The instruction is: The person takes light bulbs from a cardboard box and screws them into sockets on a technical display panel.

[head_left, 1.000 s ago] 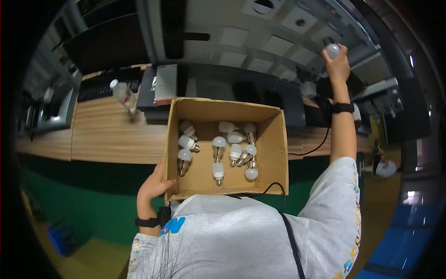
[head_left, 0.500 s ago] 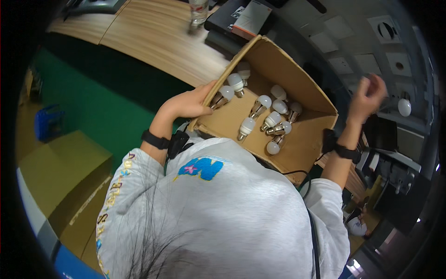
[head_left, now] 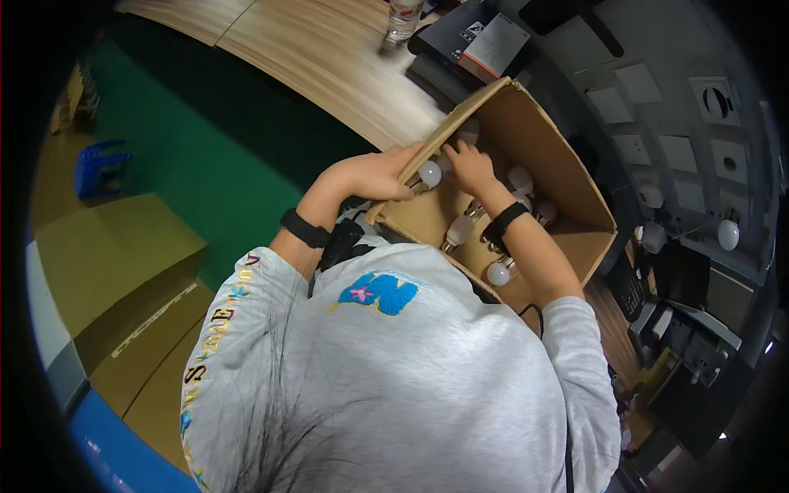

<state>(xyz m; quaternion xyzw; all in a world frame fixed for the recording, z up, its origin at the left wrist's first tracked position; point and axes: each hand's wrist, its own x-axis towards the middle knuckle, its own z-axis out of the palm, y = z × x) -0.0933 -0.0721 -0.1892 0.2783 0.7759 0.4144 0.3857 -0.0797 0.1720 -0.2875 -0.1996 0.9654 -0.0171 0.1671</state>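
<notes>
A cardboard box (head_left: 567,164) lies tilted against my front with its open side toward me, and several white light bulbs (head_left: 498,274) with metal bases are scattered inside. My left hand (head_left: 374,177) is closed on the box's left wall, thumb inside and fingers outside. Beside that thumb lies one bulb (head_left: 430,173). My right hand (head_left: 473,171) is in the box, its bent fingers closed around another bulb (head_left: 446,162) near the left wall; the fingers partly cover it. My right forearm hides some of the bulbs behind it.
Beyond the box is a wooden table (head_left: 304,62) with a clear bottle (head_left: 403,20) and dark boxes (head_left: 448,41). A large carton (head_left: 123,255) and a blue stool (head_left: 100,167) are at the left. Panels with lamps (head_left: 728,234) stand at the right.
My right hand has come from outside the box on the right, where it was raised, down into the box among the bulbs. My left hand keeps its hold on the box wall.
</notes>
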